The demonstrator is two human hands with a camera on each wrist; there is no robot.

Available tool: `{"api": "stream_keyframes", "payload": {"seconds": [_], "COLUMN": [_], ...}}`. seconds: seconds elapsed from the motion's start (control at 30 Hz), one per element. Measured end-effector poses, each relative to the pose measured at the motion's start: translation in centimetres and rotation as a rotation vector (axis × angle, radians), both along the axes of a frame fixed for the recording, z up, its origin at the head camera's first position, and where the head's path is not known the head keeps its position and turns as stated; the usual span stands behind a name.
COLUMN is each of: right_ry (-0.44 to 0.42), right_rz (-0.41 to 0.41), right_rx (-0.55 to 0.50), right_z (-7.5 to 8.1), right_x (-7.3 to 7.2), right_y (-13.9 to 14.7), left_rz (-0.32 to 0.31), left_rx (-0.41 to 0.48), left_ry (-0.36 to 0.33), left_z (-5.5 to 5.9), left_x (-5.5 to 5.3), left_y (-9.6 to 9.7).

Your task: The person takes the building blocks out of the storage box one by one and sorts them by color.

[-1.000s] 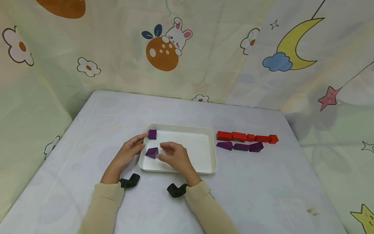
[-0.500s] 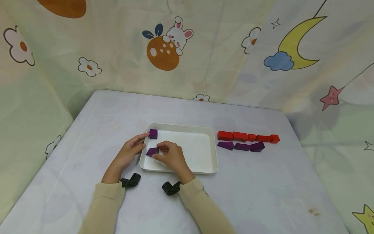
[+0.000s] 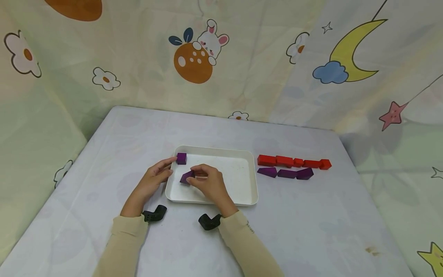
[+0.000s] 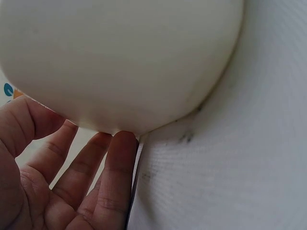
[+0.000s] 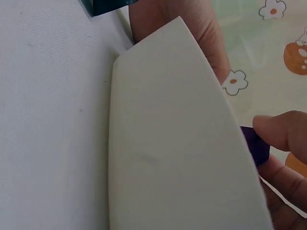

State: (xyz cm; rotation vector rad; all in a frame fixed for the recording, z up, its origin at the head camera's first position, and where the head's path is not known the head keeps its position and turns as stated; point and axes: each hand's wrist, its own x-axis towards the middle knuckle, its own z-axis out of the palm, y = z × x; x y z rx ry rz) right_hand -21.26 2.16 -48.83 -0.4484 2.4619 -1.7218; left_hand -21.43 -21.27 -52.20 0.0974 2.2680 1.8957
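A white tray (image 3: 238, 152) lies on the table. Between thumb and fingers my right hand (image 3: 212, 184) pinches a purple block (image 3: 185, 178) with slanted faces, over the left part of the tray. In the right wrist view this purple block (image 5: 259, 147) shows partly behind the tray wall (image 5: 177, 134). My left hand (image 3: 149, 184) rests at the tray's left side, and its fingertips (image 4: 122, 143) touch the outer wall (image 4: 120, 72). Near those fingers, a purple cube (image 3: 181, 158) sits in the tray's far left corner.
Right of the tray, a row of several red blocks (image 3: 284, 161) stands behind a row of three purple blocks (image 3: 286, 174). Black wrist cameras (image 3: 155, 214) sit at both cuffs. A patterned cloth (image 3: 263, 69) hangs behind the table (image 3: 304, 215).
My right hand has closed its thumb and fingers on the slanted purple block and shifted it slightly right and away from me. The left hand stays at the tray's side.
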Motion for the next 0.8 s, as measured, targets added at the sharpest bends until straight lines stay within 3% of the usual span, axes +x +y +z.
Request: {"api": "stream_keyframes", "payload": {"seconds": [0.3,0.5,0.8], "right_ry": [0.017,0.012,0.032], "right_rz": [0.008,0.017,-0.049], "right_rx": [-0.022,-0.089,-0.09], "right_z": [1.1,1.4,1.5], "right_x": [-0.3,-0.7,-0.9], "right_y": [2.9,5.4,10.1], "left_rz": [0.006,0.0,-0.01], "left_rx": [-0.005,0.028,0.054], "left_ry": [-0.01,-0.001,0.013], "left_z": [0.1,0.2,0.3], "left_x": [0.0,0.0,0.2], "left_y": [0.1,0.1,0.2]}}
